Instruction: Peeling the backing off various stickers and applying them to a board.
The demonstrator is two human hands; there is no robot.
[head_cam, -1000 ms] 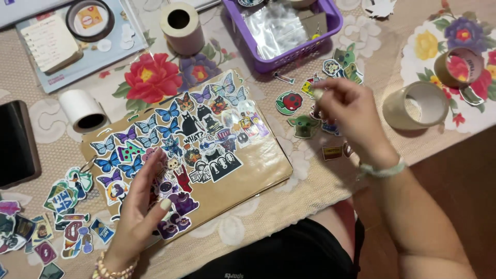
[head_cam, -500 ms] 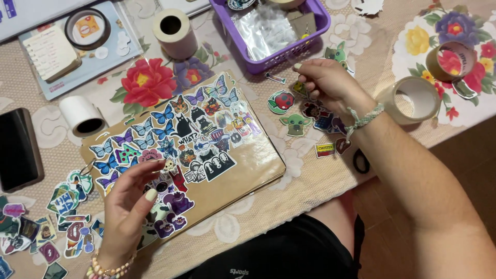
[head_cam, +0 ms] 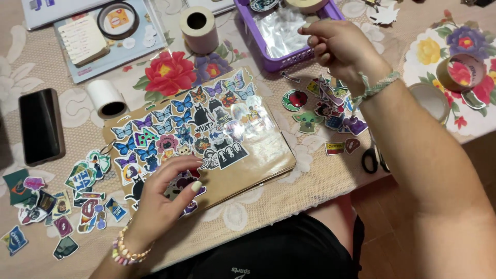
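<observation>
A brown cardboard sheet (head_cam: 268, 155) covered with butterfly, cat and cartoon stickers lies on the flowered tablecloth. My left hand (head_cam: 165, 199) rests flat on its lower left part, fingertips pressing on a dark sticker. My right hand (head_cam: 338, 49) is raised over the near edge of the purple basket (head_cam: 274, 63), fingers pinched together on a small scrap of sticker backing. Loose stickers (head_cam: 330, 111) lie just below that hand.
More loose stickers (head_cam: 62, 199) lie at the left. A black phone (head_cam: 40, 125), white roll (head_cam: 106, 98), beige tape roll (head_cam: 198, 26), notebook (head_cam: 82, 39), scissors (head_cam: 373, 157) and two tape rolls (head_cam: 457, 72) at the right surround the sheet. The table's edge runs near my lap.
My right hand has moved up from the loose stickers to the purple basket's edge. My left hand has stayed on the sheet, pressing the sticker.
</observation>
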